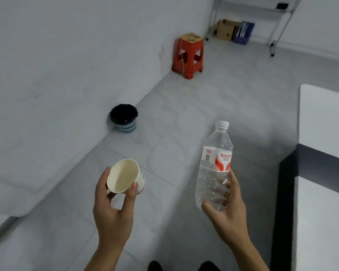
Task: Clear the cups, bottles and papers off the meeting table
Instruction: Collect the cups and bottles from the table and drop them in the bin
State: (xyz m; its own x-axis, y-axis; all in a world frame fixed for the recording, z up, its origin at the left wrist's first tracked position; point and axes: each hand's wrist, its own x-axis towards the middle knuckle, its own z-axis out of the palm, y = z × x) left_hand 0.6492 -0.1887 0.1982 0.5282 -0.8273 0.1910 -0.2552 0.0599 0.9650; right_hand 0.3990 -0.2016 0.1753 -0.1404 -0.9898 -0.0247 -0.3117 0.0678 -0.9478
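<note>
My left hand holds a white paper cup by its rim, tilted so its empty inside faces me. My right hand grips the lower part of a clear plastic water bottle with a white cap and a red-and-white label; the bottle stands nearly upright. Both are held over the grey tiled floor. The white meeting table shows at the right edge, its top bare where visible.
A small bin with a black liner stands against the wall ahead on the left. A red plastic stool sits farther along the wall. A cardboard box and a blue bag lie under a metal rack at the back.
</note>
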